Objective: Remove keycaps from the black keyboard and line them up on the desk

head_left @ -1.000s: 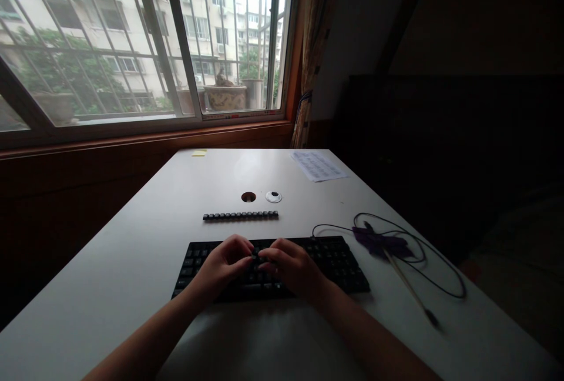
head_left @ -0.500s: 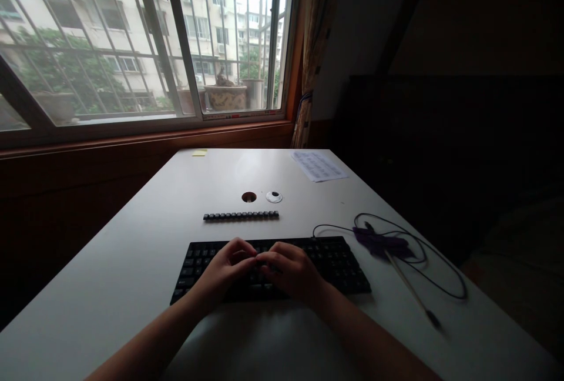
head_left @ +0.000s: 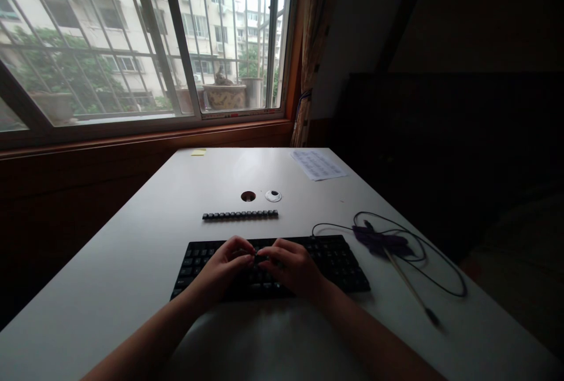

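Observation:
A black keyboard (head_left: 339,263) lies flat on the white table before me. Over its middle, my left hand (head_left: 229,258) is bent, with thumb and fingertips close together. My right hand (head_left: 291,263) faces it from the other side, fingers curled in a pinch. The fingertips of both hands nearly meet above the keys, around a small dark spot; whether that is a loose keycap or a key in place I cannot tell. Behind the keyboard, several loose black keycaps (head_left: 240,215) stand in a straight row.
To the right, a looped cable (head_left: 458,275) surrounds a purple cloth (head_left: 381,241); a thin stick with a dark tip (head_left: 409,284) rests against it. A round hole (head_left: 248,196) and its white cover (head_left: 274,196) lie farther back. Papers (head_left: 319,165) and a yellow note (head_left: 198,151) are near the far edge.
My fingertips have drawn slightly apart; the right index finger has shifted a little and a small gap shows between the hands. The keyboard and the keycap row stay where they were.

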Tool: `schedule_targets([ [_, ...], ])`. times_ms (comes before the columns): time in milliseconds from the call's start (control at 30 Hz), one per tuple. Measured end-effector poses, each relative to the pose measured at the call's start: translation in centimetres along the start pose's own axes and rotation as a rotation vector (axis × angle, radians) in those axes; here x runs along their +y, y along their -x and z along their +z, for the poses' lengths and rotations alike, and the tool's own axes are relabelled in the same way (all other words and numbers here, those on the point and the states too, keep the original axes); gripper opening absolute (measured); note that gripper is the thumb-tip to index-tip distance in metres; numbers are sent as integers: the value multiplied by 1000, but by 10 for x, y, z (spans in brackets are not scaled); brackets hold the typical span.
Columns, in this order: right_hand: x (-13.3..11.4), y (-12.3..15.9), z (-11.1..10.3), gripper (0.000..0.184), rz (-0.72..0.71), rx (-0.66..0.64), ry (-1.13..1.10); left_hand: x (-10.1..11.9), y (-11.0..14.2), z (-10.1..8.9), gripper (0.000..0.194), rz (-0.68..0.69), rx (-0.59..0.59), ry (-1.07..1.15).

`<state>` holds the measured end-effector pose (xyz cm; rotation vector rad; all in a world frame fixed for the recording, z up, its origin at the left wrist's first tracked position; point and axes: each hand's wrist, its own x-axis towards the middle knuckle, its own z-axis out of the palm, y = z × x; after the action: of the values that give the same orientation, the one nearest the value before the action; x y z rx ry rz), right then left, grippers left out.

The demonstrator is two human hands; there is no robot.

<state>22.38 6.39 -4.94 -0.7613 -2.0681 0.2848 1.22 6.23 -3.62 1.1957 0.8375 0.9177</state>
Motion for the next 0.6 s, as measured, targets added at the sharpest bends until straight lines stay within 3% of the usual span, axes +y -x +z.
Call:
schedule_targets([
  [600,0,-2,-2,19,32,-41,-11,-2,-1,-3,17,-49,-20,152],
])
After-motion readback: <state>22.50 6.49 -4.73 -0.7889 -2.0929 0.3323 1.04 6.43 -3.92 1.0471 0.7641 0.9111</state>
